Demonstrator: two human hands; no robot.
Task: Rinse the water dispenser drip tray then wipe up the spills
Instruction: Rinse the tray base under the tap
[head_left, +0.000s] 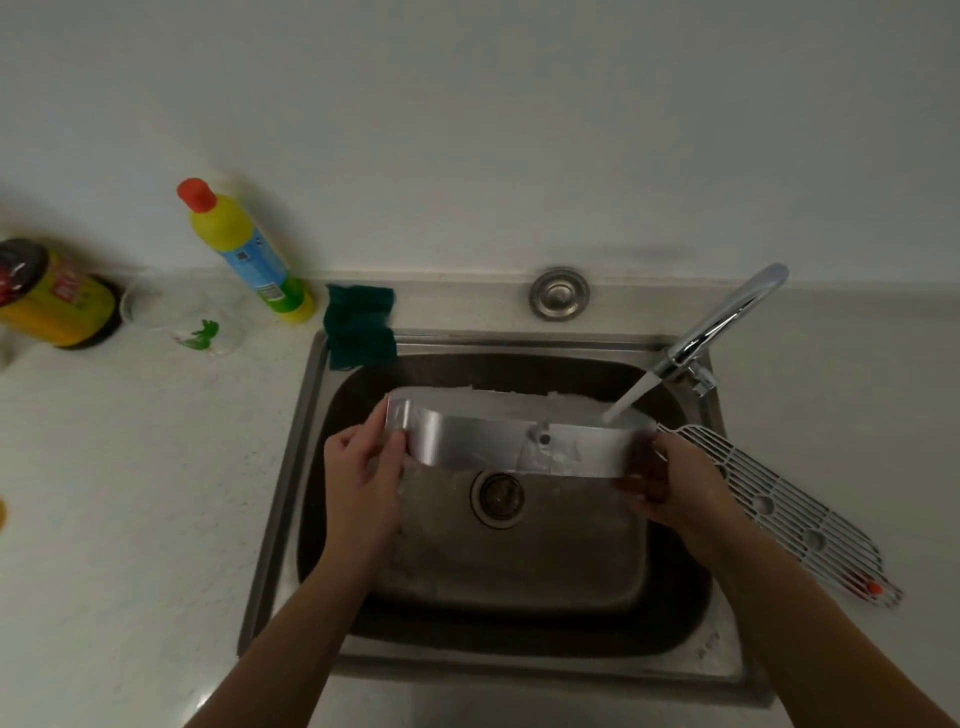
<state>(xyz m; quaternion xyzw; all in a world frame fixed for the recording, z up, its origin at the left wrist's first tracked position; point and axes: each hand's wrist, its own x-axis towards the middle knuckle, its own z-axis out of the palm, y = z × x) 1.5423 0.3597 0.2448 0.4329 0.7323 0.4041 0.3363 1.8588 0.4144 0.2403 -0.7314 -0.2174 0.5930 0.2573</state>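
- Both hands hold the tray (483, 441) over the sink (291, 467), the left hand (363, 467) gripping its left end, the right hand (675, 483) its right end.
- Water from the tap (727, 317) runs into the tray's right side.
- A grille (789, 509) lies along the sink's right rim, overhanging the counter.
- A green cloth (358, 325) drapes the back-left corner; a bottle (244, 249) stands beside it.

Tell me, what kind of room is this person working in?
Most likely a small kitchen or pantry corner. A steel sink is set into a pale countertop, a tap runs water onto the drip tray held over the basin, and a yellow detergent bottle stands by the wall.
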